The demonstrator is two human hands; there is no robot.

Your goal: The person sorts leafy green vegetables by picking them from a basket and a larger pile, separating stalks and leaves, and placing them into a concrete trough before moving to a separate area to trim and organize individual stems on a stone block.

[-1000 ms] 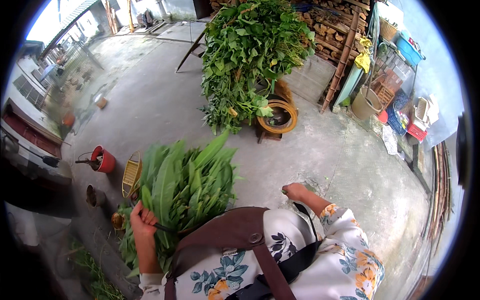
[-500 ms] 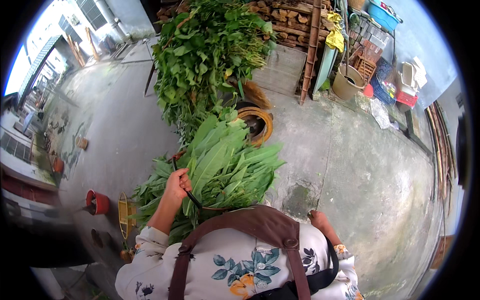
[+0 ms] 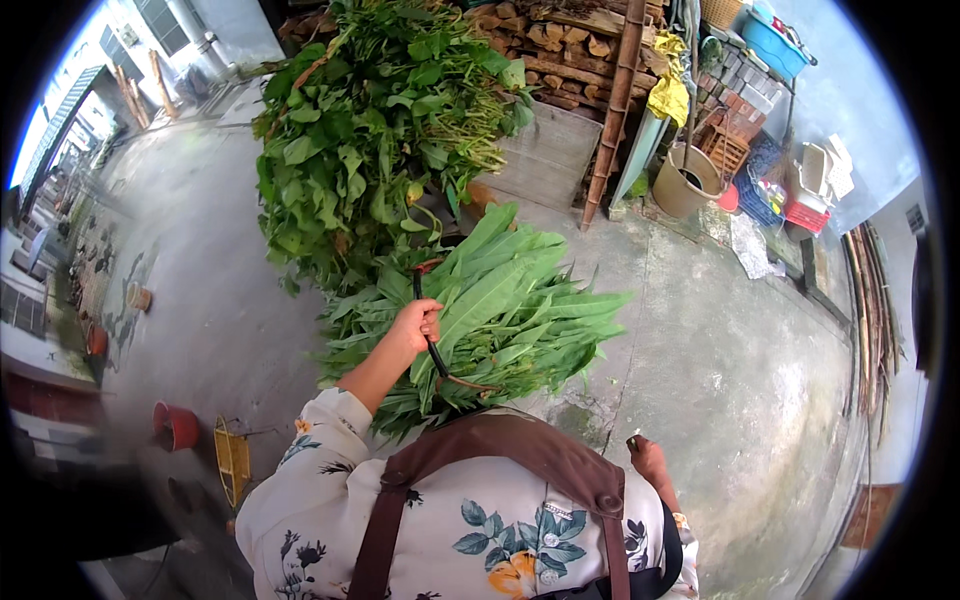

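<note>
My left hand (image 3: pixel 415 325) is raised in front of me and grips a black cord (image 3: pixel 432 350) tied around a large bundle of long green leaves (image 3: pixel 510 300). The bundle hangs from that hand above the concrete floor, its tips fanning to the right. Just behind it lies a big heap of broad-leaved green stalks (image 3: pixel 370 140). My right hand (image 3: pixel 648 462) is low at my right side with curled fingers, apart from the bundle. Whether it holds anything is unclear. My flowered sleeves and a brown strap fill the lower edge.
Stacked firewood (image 3: pixel 560 50) and a leaning wooden pole (image 3: pixel 612 110) stand behind the heap. A tan bucket (image 3: pixel 685 185), crates and a blue tub (image 3: pixel 772 40) are at the back right. A red pot (image 3: pixel 178 425) and a yellow basket (image 3: pixel 232 462) sit at lower left.
My left hand has carried the leaf bundle up and closer to the green heap. My right hand has dropped back to my side. The view has swung toward the woodpile.
</note>
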